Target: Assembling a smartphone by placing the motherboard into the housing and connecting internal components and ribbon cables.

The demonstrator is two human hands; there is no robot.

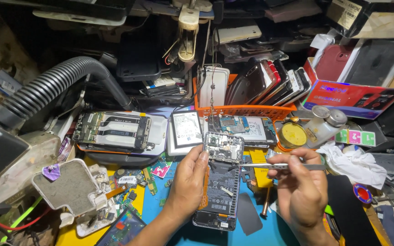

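Note:
My left hand [189,180] grips the left edge of an opened smartphone [219,191], its back cover off, with the black battery and the circuit board at its top exposed. The phone is lifted and tilted over a blue work mat [178,234]. My right hand [301,187] holds metal tweezers [279,166], which point left with their tips at the phone's right edge, just below the circuit board.
Another opened phone [113,131] lies at the left, under a grey ribbed hose [55,84]. An orange basket [245,110] of phones stands behind. A loose battery [186,128], a yellow tin [293,135], a small bottle [324,125], crumpled tissue [353,160] and small parts surround the mat.

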